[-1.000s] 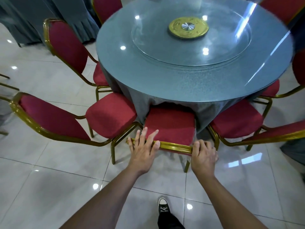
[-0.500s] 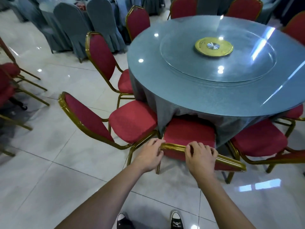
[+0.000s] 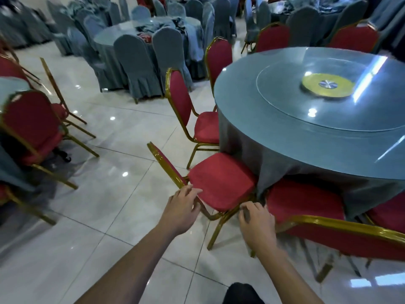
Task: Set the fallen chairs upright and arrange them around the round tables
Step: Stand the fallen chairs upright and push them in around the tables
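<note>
The round table (image 3: 274, 119) has a grey cloth, a glass top and a gold-centred turntable. Red chairs with gold frames stand around it. The chair just under me (image 3: 306, 207) is tucked in, its gold backrest rail (image 3: 341, 227) to the right of my right hand (image 3: 257, 224), which hangs clear of it, loosely curled and holding nothing. My left hand (image 3: 184, 208) is relaxed at the rear corner of the neighbouring chair's seat (image 3: 221, 181), fingertips near or on the cushion. Further left, another upright chair (image 3: 186, 106) faces the table.
Red chairs (image 3: 32, 128) stand crowded and tilted at the left edge beside grey cloth. Behind is a second round table (image 3: 131, 34) ringed with grey-covered chairs (image 3: 140, 66). Glossy white tiled floor (image 3: 114, 150) lies between. My dark shoe or knee (image 3: 243, 292) shows at the bottom.
Both hands have let go of the tucked-in chair's backrest rail. My view has swung left, and my left hand has moved to the neighbouring chair's seat corner.
</note>
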Tool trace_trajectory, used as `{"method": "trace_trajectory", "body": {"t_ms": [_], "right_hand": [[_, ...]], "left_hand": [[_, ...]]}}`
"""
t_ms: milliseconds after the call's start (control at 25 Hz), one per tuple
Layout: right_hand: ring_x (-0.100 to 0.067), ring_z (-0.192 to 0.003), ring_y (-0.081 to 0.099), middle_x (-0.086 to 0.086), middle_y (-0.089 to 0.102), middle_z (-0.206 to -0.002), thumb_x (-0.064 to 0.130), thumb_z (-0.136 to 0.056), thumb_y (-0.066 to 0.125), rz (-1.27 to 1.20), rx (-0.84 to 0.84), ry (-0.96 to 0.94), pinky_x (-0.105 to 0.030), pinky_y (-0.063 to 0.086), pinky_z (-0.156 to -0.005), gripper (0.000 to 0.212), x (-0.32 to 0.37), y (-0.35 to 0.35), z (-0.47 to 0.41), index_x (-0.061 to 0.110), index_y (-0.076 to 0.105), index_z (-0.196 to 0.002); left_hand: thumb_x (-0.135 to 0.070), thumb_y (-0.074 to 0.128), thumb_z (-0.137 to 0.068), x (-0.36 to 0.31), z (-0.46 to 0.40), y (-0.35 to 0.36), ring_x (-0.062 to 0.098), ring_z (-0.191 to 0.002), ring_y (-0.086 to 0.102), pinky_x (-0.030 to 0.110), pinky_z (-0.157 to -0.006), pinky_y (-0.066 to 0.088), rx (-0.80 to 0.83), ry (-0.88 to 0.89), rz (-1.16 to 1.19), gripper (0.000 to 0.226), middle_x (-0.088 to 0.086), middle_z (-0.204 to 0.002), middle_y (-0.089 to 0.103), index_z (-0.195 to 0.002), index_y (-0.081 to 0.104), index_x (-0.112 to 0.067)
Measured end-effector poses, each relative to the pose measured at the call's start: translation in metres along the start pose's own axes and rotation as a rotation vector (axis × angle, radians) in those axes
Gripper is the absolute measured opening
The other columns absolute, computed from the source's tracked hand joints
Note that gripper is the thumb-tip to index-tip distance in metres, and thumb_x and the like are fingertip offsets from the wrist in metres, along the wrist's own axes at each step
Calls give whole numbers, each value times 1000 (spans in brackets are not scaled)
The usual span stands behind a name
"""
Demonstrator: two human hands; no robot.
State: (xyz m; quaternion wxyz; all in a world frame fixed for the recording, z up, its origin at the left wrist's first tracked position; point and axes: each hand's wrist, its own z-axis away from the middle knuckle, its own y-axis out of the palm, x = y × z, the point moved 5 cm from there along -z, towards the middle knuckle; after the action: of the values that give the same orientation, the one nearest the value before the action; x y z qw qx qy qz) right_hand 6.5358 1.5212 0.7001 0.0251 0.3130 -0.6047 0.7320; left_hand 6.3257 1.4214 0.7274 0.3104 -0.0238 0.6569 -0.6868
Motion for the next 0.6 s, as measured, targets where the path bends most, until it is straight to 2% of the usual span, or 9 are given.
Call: {"method": "trace_trajectory", "body": {"t_ms": [120, 280, 480, 600], "right_hand": [[-10, -90, 43, 15, 45, -99, 31, -98, 52, -3, 48, -19, -36, 40, -93, 14, 46, 27, -14, 36, 56, -111], [-9, -100, 50, 15, 51, -107, 37, -101, 46, -68, 61, -27, -33, 40, -95, 15, 98, 64, -57, 38, 55, -114], [-7, -104, 46, 17, 48, -114, 54, -104, 18, -258, 108, -3, -31, 36, -93, 42, 162, 124, -105, 38, 50, -126], [-12, -102, 45, 12, 52, -118, 58, -102, 11, -199, 142, 51, -33, 37, -92, 50, 200, 160, -118, 37, 48, -129]], "left_hand": [[-40, 45, -104, 45, -10, -14, 19, -147, 30, 45, -117, 32, 36, -2, -6, 42, -6, -160, 31, -146, 38, -41], [-47, 32, -106, 94, -54, -33, 19, -151, 23, 44, -118, 28, 50, 26, -19, 43, -5, -164, 24, -149, 32, -43], [-51, 24, -106, 147, -118, -53, 18, -155, 8, 44, -122, 19, 144, 114, -158, 48, -11, -167, 13, -154, 20, -46], [-52, 20, -106, 181, -148, -67, 16, -156, 3, 39, -123, 11, 145, 195, -215, 48, -13, -167, 11, -154, 16, -48]]}}
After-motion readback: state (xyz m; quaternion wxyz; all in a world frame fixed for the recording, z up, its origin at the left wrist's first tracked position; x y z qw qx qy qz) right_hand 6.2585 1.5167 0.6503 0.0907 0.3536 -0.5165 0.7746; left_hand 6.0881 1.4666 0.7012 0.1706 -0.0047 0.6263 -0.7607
